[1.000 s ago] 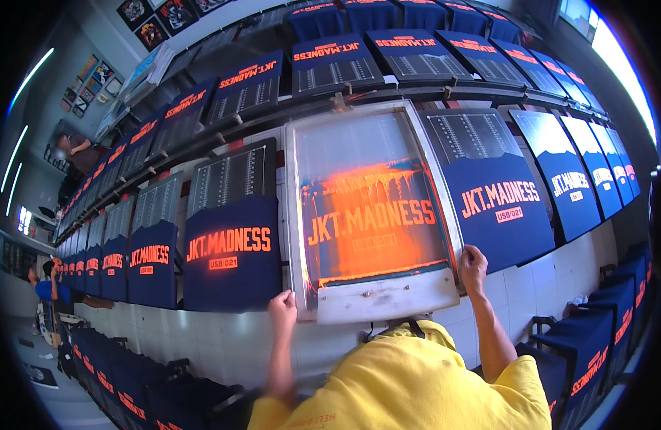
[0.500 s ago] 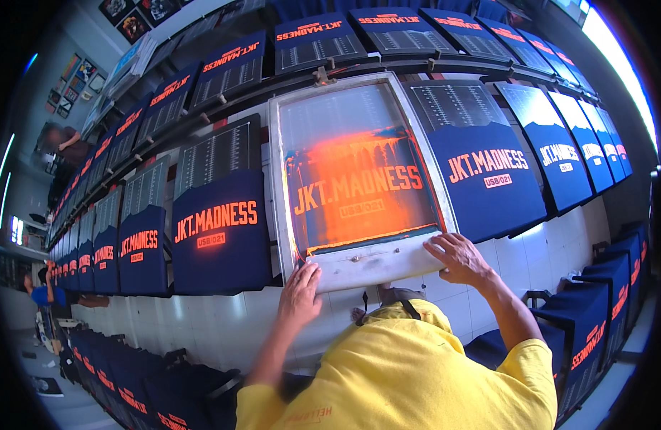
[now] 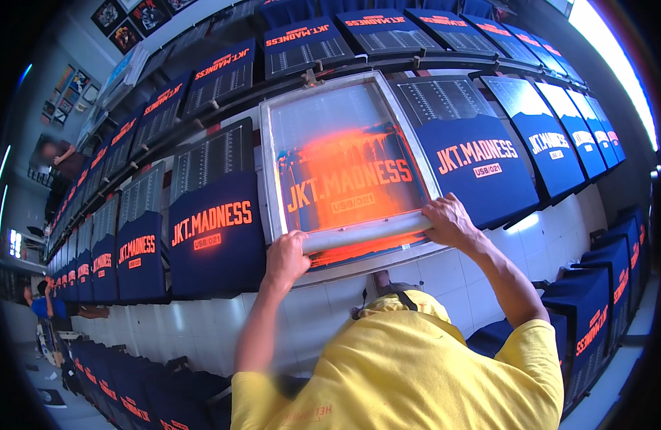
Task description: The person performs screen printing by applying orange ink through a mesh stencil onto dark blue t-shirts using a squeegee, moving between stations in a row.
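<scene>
Both hands now off the frame edge, left hand point(image 3: 286, 256) and right hand point(image 3: 449, 221) curled tight around the grey squeegee bar point(image 3: 366, 232) on the orange screen point(image 3: 345, 165).

**A long room full of blue shirts**

We see a white tiled table point(image 3: 488, 265) running far down the room. Dark blue shirts point(image 3: 216, 236) lie on it in long rows. Pictures point(image 3: 123, 18) hang on the wall. Bright light point(image 3: 617, 50) shines at the right.

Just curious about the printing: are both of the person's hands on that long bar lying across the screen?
Yes, the left hand and right hand each grip one end of the squeegee bar.
</scene>
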`<move>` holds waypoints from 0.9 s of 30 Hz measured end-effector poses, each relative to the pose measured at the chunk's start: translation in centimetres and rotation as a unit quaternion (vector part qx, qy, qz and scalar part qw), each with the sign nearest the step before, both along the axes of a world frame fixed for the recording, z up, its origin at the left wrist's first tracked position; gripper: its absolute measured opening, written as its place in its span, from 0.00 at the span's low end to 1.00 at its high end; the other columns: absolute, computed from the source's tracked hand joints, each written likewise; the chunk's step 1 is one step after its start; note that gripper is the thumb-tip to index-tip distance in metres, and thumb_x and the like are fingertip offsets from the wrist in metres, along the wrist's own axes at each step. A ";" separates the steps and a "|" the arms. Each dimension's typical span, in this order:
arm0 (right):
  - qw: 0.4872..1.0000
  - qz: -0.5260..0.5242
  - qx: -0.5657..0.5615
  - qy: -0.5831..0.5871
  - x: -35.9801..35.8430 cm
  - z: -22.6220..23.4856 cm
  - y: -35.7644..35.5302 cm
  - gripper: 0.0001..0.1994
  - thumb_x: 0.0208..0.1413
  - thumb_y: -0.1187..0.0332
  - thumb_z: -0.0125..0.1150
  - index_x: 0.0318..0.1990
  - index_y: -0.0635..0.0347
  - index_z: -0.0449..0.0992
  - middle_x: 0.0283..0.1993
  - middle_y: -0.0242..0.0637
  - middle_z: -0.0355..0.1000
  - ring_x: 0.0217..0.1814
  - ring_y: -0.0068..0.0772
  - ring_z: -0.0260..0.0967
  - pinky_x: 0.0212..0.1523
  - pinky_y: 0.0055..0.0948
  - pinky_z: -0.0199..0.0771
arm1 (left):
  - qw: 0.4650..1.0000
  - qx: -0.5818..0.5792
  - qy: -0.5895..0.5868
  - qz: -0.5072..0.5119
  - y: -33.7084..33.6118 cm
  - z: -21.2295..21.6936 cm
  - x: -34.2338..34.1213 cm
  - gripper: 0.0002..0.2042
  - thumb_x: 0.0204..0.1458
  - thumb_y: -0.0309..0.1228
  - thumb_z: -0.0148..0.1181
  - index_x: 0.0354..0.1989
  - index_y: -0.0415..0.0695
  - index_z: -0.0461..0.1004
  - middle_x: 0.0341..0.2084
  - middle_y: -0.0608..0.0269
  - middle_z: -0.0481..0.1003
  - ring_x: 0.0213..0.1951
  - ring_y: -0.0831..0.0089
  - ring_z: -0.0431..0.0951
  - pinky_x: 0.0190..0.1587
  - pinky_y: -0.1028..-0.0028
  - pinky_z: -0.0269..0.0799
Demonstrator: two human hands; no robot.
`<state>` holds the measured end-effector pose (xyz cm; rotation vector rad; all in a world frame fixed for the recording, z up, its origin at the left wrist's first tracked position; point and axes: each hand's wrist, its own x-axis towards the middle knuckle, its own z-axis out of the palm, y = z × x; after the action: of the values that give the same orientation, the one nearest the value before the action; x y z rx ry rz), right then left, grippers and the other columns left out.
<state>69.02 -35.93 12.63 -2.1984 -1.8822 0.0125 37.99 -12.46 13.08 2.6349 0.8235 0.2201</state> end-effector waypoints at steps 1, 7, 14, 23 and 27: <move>1.000 -0.001 -0.006 0.001 -0.6 0.1 -0.9 0.13 0.31 0.70 0.66 0.30 0.56 0.72 0.28 0.36 0.71 0.36 0.40 0.72 0.41 0.40 0.64 | 1.000 0.000 0.004 -0.007 -0.8 -0.2 -0.6 0.17 0.37 0.17 0.56 0.41 0.36 0.77 0.39 0.52 0.79 0.44 0.55 0.79 0.47 0.62 0.76; 0.999 -0.012 0.015 -0.032 -3.3 -2.3 -4.2 0.17 0.30 0.73 0.68 0.33 0.57 0.71 0.36 0.35 0.71 0.42 0.38 0.70 0.45 0.39 0.63 | 0.997 0.052 -0.049 -0.022 -3.6 -5.8 -2.8 0.20 0.34 0.16 0.58 0.42 0.37 0.77 0.45 0.55 0.77 0.49 0.58 0.77 0.52 0.64 0.75; 0.999 -0.019 0.026 -0.026 -1.0 -2.1 -1.5 0.17 0.32 0.72 0.69 0.33 0.56 0.72 0.35 0.34 0.72 0.41 0.36 0.71 0.45 0.38 0.63 | 0.998 0.042 -0.052 -0.006 -1.6 -4.8 -0.9 0.16 0.39 0.16 0.56 0.39 0.36 0.78 0.45 0.54 0.78 0.49 0.58 0.77 0.53 0.63 0.74; 0.999 -0.041 0.005 -0.035 -2.5 -2.4 -4.4 0.18 0.29 0.73 0.67 0.35 0.58 0.72 0.39 0.33 0.73 0.43 0.35 0.70 0.45 0.37 0.62 | 0.994 0.074 -0.071 -0.025 -4.3 -6.0 -2.5 0.19 0.34 0.16 0.57 0.41 0.36 0.77 0.44 0.56 0.78 0.50 0.60 0.77 0.54 0.64 0.74; 0.998 -0.020 0.034 -0.044 -1.2 -3.8 -3.5 0.17 0.28 0.73 0.65 0.32 0.59 0.71 0.38 0.32 0.72 0.39 0.33 0.69 0.43 0.37 0.62 | 0.991 0.093 -0.079 -0.049 -3.5 -6.8 -2.3 0.21 0.31 0.16 0.58 0.40 0.37 0.78 0.44 0.55 0.78 0.51 0.61 0.77 0.54 0.65 0.74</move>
<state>67.84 -39.45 8.88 -2.2231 -1.8547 -0.1549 35.68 -15.92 6.28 2.7769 0.6473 0.4951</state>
